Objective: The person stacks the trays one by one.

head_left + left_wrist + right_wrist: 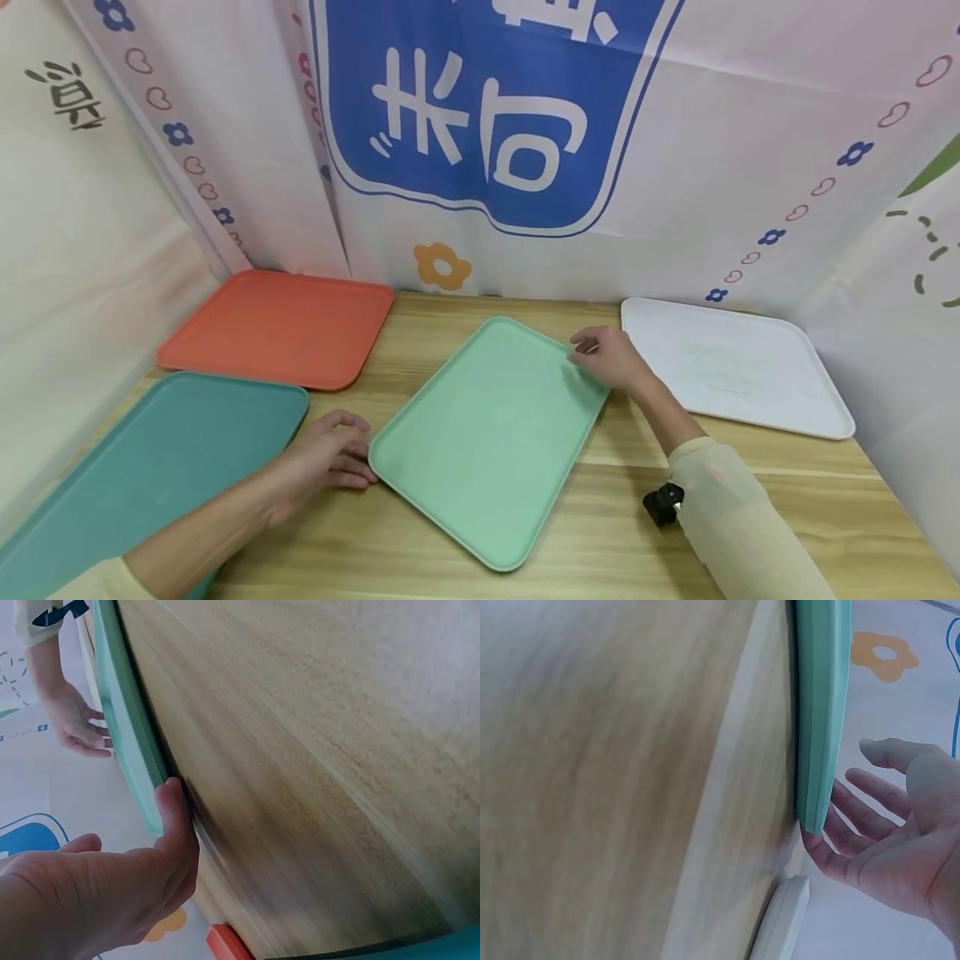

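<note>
Head view: I see the left hand (330, 454) and right hand (609, 360) apart, fingers loose, green tray (487, 442) between; likely positioning it, next needing even edge pressure.

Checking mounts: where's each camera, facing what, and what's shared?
Head: on head, facing forward, down at mint tray; left hand, right hand, forearms show.
Left wrist: on wrist, facing mint tray's corner, table; left hand near, right hand and forearm beyond.
Right wrist: on wrist, facing another corner, table; only right hand.
Wrist views share mint tray, right hand.
</note>
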`<state>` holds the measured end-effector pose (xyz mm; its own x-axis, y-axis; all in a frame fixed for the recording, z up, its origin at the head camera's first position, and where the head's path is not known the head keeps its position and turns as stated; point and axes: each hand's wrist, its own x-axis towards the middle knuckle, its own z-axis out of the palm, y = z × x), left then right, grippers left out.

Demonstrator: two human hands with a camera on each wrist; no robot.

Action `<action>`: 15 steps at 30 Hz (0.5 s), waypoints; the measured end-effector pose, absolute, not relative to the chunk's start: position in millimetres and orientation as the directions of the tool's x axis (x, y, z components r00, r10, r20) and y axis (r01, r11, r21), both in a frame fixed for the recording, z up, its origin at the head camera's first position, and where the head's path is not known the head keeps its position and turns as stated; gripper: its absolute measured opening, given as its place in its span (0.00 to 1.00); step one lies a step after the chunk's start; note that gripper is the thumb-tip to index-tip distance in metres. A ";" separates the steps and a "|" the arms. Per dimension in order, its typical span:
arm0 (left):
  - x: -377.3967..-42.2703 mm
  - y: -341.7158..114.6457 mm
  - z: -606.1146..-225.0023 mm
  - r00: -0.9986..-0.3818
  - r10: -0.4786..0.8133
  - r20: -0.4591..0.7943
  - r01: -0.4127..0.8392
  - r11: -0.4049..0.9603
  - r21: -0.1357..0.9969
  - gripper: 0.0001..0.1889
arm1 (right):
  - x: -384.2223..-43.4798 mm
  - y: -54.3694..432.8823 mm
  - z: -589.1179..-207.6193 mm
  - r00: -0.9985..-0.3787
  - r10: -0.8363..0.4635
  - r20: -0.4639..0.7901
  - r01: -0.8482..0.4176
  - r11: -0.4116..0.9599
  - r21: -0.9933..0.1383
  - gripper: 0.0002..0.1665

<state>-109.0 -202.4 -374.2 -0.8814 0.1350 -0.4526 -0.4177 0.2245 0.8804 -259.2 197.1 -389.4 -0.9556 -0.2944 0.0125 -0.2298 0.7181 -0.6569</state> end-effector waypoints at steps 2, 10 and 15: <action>-109.2 -202.0 -374.0 -0.882 0.127 -0.453 -0.420 0.221 0.880 0.16 | -259.5 197.2 -390.3 -0.956 -0.294 0.009 -0.226 0.716 -0.661 0.21; -107.3 -199.3 -373.1 -0.879 0.103 -0.465 -0.441 0.192 0.877 0.14 | -262.0 198.0 -393.1 -0.960 -0.281 -0.008 -0.202 0.710 -0.674 0.21; -103.3 -194.9 -371.7 -0.862 0.100 -0.496 -0.480 0.149 0.864 0.14 | -261.5 197.4 -393.3 -0.963 -0.268 -0.020 -0.181 0.702 -0.689 0.20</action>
<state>-103.3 -194.9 -371.7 -0.8623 0.0997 -0.4965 -0.4804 0.1490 0.8643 -261.5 197.4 -393.3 -0.9632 -0.2680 -0.0203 -0.1808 0.7017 -0.6892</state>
